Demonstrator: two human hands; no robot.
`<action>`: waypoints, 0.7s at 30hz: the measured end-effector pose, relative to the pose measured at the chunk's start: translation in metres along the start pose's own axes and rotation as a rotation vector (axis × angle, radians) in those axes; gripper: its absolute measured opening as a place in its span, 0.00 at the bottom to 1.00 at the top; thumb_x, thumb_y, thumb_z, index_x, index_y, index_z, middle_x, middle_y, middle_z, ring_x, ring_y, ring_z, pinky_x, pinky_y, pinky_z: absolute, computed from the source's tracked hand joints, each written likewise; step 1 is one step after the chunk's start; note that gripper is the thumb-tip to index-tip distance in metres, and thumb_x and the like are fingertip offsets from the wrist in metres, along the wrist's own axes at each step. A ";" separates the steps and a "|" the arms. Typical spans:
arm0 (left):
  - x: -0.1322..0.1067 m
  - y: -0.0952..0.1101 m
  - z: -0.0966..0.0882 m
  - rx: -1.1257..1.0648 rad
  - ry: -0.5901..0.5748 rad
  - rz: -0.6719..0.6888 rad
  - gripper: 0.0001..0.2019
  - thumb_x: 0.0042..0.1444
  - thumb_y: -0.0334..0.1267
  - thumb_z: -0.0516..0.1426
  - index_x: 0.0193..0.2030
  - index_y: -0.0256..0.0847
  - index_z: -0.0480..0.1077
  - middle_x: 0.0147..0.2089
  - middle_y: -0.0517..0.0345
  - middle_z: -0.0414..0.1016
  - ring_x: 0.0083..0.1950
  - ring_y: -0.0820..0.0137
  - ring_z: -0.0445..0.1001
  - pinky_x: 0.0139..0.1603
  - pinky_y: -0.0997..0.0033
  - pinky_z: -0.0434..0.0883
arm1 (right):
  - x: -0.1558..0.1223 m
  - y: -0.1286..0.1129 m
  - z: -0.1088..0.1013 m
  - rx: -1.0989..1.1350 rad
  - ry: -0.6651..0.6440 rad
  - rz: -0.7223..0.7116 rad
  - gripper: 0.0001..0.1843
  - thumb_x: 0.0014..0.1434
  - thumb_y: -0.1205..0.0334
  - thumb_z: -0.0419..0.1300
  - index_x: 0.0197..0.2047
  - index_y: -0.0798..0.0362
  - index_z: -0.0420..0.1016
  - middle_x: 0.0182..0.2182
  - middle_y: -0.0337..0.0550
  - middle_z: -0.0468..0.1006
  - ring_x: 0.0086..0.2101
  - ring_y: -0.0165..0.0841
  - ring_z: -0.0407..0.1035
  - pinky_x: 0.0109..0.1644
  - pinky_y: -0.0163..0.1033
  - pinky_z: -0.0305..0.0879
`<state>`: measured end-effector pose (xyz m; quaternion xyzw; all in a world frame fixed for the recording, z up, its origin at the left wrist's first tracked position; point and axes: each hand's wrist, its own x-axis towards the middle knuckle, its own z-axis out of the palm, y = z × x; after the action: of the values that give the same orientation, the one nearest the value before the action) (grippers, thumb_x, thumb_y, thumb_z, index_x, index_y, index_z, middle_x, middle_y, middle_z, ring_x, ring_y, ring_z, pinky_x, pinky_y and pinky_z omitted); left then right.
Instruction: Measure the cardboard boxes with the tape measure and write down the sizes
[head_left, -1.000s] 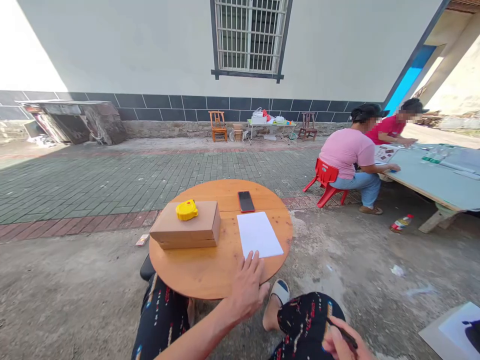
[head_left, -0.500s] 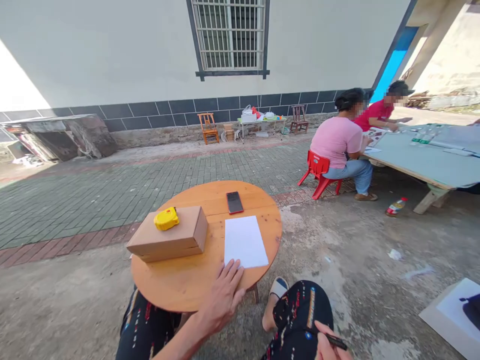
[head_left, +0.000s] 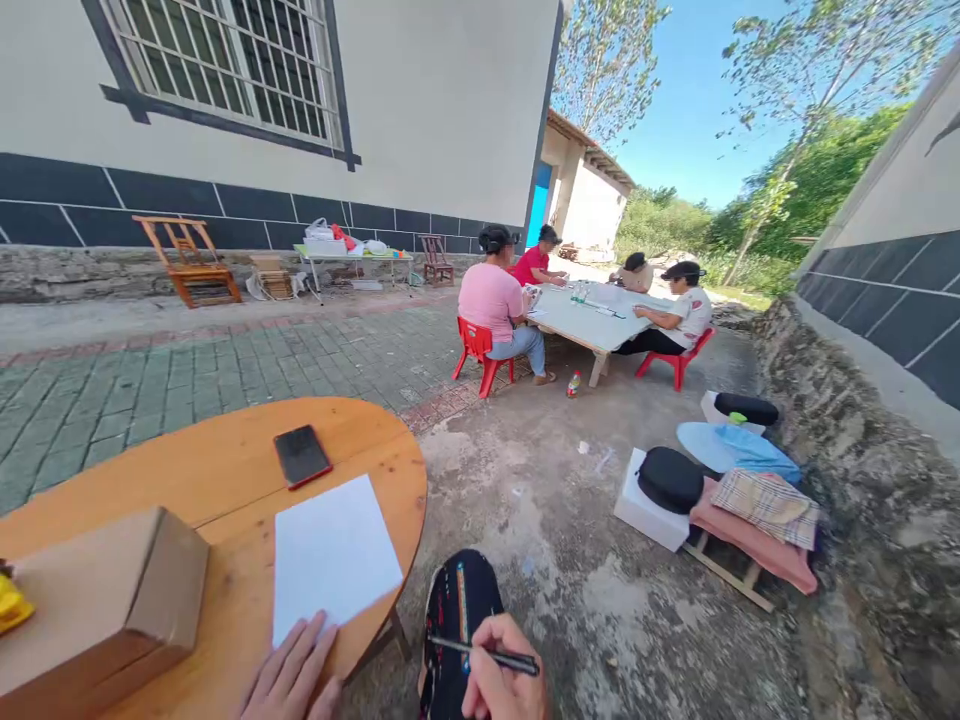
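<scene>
My left hand [head_left: 291, 672] lies flat with fingers spread, its fingertips on the near edge of a white sheet of paper [head_left: 334, 552]. The paper rests on a round wooden table [head_left: 236, 570]. Above my right knee, my right hand [head_left: 499, 680] grips a dark pen [head_left: 517, 662], its thin tip pointing left, away from the paper. A black phone with a red edge [head_left: 301, 456] sits just beyond the sheet. To the left stands a closed cardboard box [head_left: 97, 605], with a yellow tape measure [head_left: 11, 605] on top, partly cut off by the frame.
Several people sit around a larger table [head_left: 562, 312] further off, on red chairs [head_left: 480, 350]. A bottle [head_left: 574, 385] stands on the concrete. At right are white boxes [head_left: 649, 515], black cases [head_left: 669, 480] and a low stool with folded cloths [head_left: 757, 520]. Wooden chairs [head_left: 191, 262] line the wall.
The view has swung right, bringing more seated people and the boxes at right into sight. My right hand with the pen has come further into view. My left hand stays on the paper.
</scene>
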<state>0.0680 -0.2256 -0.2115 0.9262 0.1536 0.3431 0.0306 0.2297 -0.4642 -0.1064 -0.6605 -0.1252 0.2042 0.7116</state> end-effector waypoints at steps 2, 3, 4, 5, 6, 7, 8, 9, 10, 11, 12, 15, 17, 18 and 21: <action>0.009 0.031 -0.039 0.038 -0.046 -0.106 0.27 0.61 0.46 0.54 0.68 0.53 0.63 0.66 0.57 0.69 0.65 0.55 0.69 0.59 0.55 0.73 | -0.009 -0.011 0.000 -0.029 -0.020 0.004 0.29 0.54 0.32 0.60 0.39 0.52 0.78 0.19 0.40 0.77 0.18 0.31 0.69 0.23 0.33 0.64; 0.011 0.047 -0.057 0.056 -0.067 -0.147 0.26 0.62 0.44 0.54 0.68 0.49 0.63 0.67 0.54 0.67 0.66 0.56 0.68 0.60 0.56 0.73 | -0.010 -0.016 0.000 -0.052 -0.006 0.021 0.28 0.54 0.34 0.60 0.41 0.52 0.79 0.26 0.43 0.81 0.22 0.32 0.72 0.25 0.34 0.67; 0.012 0.060 -0.074 0.060 -0.095 -0.154 0.25 0.63 0.42 0.53 0.67 0.47 0.64 0.67 0.52 0.68 0.66 0.57 0.68 0.61 0.57 0.72 | -0.009 -0.018 -0.001 -0.090 0.009 0.041 0.27 0.55 0.35 0.61 0.42 0.51 0.80 0.31 0.46 0.83 0.25 0.34 0.73 0.26 0.35 0.69; 0.009 0.071 -0.088 0.049 -0.127 -0.134 0.24 0.63 0.40 0.54 0.65 0.46 0.66 0.65 0.50 0.71 0.65 0.59 0.69 0.61 0.59 0.72 | -0.006 -0.019 -0.002 -0.133 0.015 0.053 0.26 0.55 0.36 0.60 0.42 0.51 0.80 0.33 0.46 0.83 0.26 0.35 0.74 0.28 0.36 0.71; 0.001 0.078 -0.100 0.036 -0.155 -0.099 0.23 0.62 0.38 0.54 0.64 0.45 0.68 0.61 0.49 0.74 0.63 0.60 0.71 0.60 0.61 0.73 | 0.000 -0.017 -0.002 -0.181 0.001 0.057 0.26 0.55 0.36 0.61 0.42 0.51 0.79 0.31 0.46 0.83 0.25 0.34 0.73 0.29 0.37 0.72; -0.011 0.082 -0.110 0.020 -0.181 -0.058 0.22 0.60 0.34 0.54 0.62 0.46 0.69 0.57 0.49 0.77 0.61 0.61 0.73 0.60 0.62 0.73 | 0.007 -0.013 -0.002 -0.230 -0.025 0.065 0.26 0.53 0.36 0.62 0.39 0.52 0.78 0.28 0.44 0.82 0.24 0.34 0.72 0.28 0.37 0.71; -0.029 0.084 -0.119 0.014 -0.199 -0.036 0.22 0.59 0.32 0.54 0.60 0.47 0.71 0.54 0.51 0.79 0.58 0.63 0.75 0.59 0.64 0.73 | 0.014 -0.008 0.000 -0.256 -0.057 0.072 0.25 0.53 0.36 0.63 0.37 0.52 0.77 0.24 0.43 0.80 0.23 0.35 0.71 0.28 0.37 0.71; -0.050 0.082 -0.128 0.024 -0.206 -0.046 0.23 0.58 0.29 0.54 0.59 0.49 0.72 0.51 0.52 0.80 0.57 0.64 0.76 0.59 0.64 0.74 | 0.021 -0.002 0.002 -0.266 -0.089 0.072 0.25 0.52 0.36 0.64 0.35 0.52 0.76 0.21 0.41 0.78 0.22 0.35 0.71 0.27 0.37 0.71; -0.075 0.079 -0.136 0.055 -0.202 -0.094 0.23 0.57 0.28 0.54 0.58 0.50 0.72 0.50 0.54 0.81 0.56 0.64 0.77 0.58 0.64 0.74 | 0.028 0.003 0.006 -0.257 -0.117 0.067 0.25 0.52 0.36 0.64 0.35 0.52 0.75 0.19 0.40 0.77 0.22 0.35 0.71 0.27 0.37 0.70; -0.100 0.073 -0.144 0.110 -0.178 -0.199 0.22 0.57 0.29 0.55 0.57 0.52 0.73 0.51 0.54 0.80 0.55 0.63 0.77 0.57 0.64 0.74 | 0.034 0.007 0.011 -0.233 -0.138 0.058 0.25 0.52 0.37 0.64 0.36 0.52 0.74 0.19 0.39 0.77 0.22 0.35 0.70 0.28 0.38 0.70; -0.125 0.064 -0.150 0.184 -0.144 -0.355 0.21 0.58 0.32 0.56 0.57 0.52 0.73 0.54 0.52 0.78 0.56 0.61 0.76 0.57 0.62 0.75 | 0.039 0.010 0.017 -0.208 -0.152 0.045 0.25 0.53 0.37 0.63 0.38 0.52 0.75 0.20 0.40 0.78 0.22 0.35 0.70 0.28 0.38 0.70; -0.176 0.033 -0.162 0.357 -0.079 -0.789 0.23 0.60 0.43 0.56 0.63 0.48 0.69 0.66 0.45 0.67 0.63 0.51 0.71 0.58 0.47 0.73 | 0.056 0.008 0.045 -0.228 -0.176 -0.007 0.27 0.56 0.38 0.61 0.46 0.53 0.76 0.32 0.45 0.83 0.29 0.37 0.74 0.36 0.42 0.72; -0.187 0.015 -0.163 0.344 -0.095 -0.974 0.27 0.62 0.48 0.54 0.67 0.45 0.64 0.70 0.43 0.60 0.67 0.49 0.65 0.62 0.43 0.69 | 0.065 0.001 0.068 -0.326 -0.191 -0.043 0.27 0.57 0.39 0.61 0.49 0.52 0.77 0.41 0.47 0.83 0.40 0.42 0.76 0.49 0.45 0.70; -0.186 0.008 -0.163 0.314 -0.101 -1.036 0.28 0.63 0.49 0.53 0.68 0.43 0.62 0.72 0.42 0.58 0.69 0.49 0.62 0.65 0.43 0.66 | 0.069 -0.004 0.080 -0.374 -0.202 -0.067 0.28 0.57 0.38 0.60 0.50 0.51 0.77 0.45 0.46 0.83 0.46 0.44 0.74 0.54 0.47 0.67; -0.172 -0.013 -0.163 0.261 -0.107 -1.162 0.29 0.65 0.50 0.50 0.70 0.40 0.58 0.74 0.42 0.51 0.74 0.50 0.53 0.69 0.44 0.59 | 0.073 -0.017 0.109 -0.424 -0.229 -0.147 0.29 0.58 0.37 0.58 0.50 0.51 0.78 0.47 0.47 0.82 0.52 0.48 0.71 0.60 0.51 0.61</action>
<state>-0.1638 -0.2738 -0.1968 0.7026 0.6740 0.2016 0.1069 0.2477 -0.3346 -0.0853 -0.7568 -0.2928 0.1946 0.5511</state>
